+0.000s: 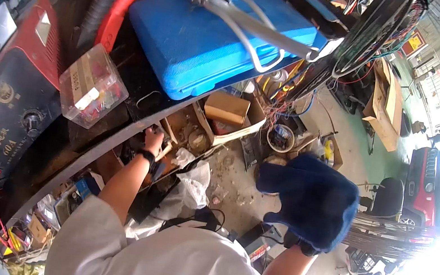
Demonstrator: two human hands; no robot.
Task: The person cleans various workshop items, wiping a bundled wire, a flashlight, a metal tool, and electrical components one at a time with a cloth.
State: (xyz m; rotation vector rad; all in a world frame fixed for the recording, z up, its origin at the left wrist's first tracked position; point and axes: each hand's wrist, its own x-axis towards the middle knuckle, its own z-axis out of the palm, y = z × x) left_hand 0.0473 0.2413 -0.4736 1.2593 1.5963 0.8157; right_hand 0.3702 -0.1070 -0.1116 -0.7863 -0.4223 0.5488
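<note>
Bending its fingers into clutter [167,161] below the black bench [97,149], our left hand [153,140] hides any hold; navy-blue soft cloth [313,200] conceals our right hand's state. The flat blue plastic case [185,47] likely steadies the silver metal tool [267,32].

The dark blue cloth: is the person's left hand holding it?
No, the left hand is by the bench edge, apart from the dark blue cloth by the right forearm.
</note>
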